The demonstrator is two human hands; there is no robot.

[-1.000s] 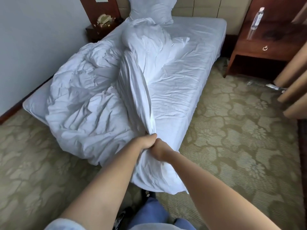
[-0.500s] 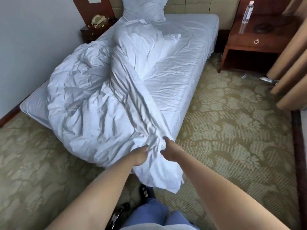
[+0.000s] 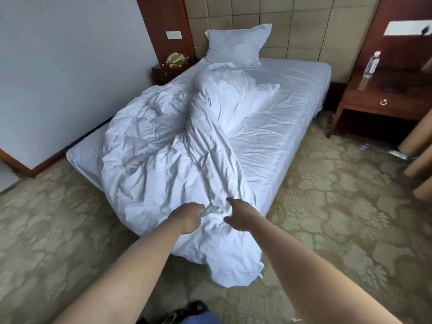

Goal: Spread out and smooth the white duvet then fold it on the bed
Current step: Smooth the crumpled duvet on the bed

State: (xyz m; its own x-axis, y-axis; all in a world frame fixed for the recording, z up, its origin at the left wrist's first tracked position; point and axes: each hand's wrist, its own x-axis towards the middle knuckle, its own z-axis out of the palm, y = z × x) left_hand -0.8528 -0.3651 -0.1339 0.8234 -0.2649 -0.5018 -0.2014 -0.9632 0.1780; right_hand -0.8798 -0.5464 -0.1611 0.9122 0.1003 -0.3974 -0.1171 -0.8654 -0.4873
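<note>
A plain white wall (image 3: 58, 66) stood at nine o'clock. Beside it, a low bed with a white fitted sheet (image 3: 292, 108) ran toward twelve o'clock, a white pillow (image 3: 236, 46) propped at its head. The crumpled white duvet (image 3: 152, 148) lay heaped over the bed's nine o'clock half, one corner hanging off the foot onto the patterned green carpet (image 3: 339, 206). At six o'clock the left hand (image 3: 187, 217) pressed on the duvet, its fingers curled into the cloth. Just beside it, the right hand (image 3: 242, 215) hovered over the same fold, fingers spread and loosely bent. At two o'clock a dark wooden nightstand (image 3: 378, 99) carried a clear plastic bottle (image 3: 372, 64).
</note>
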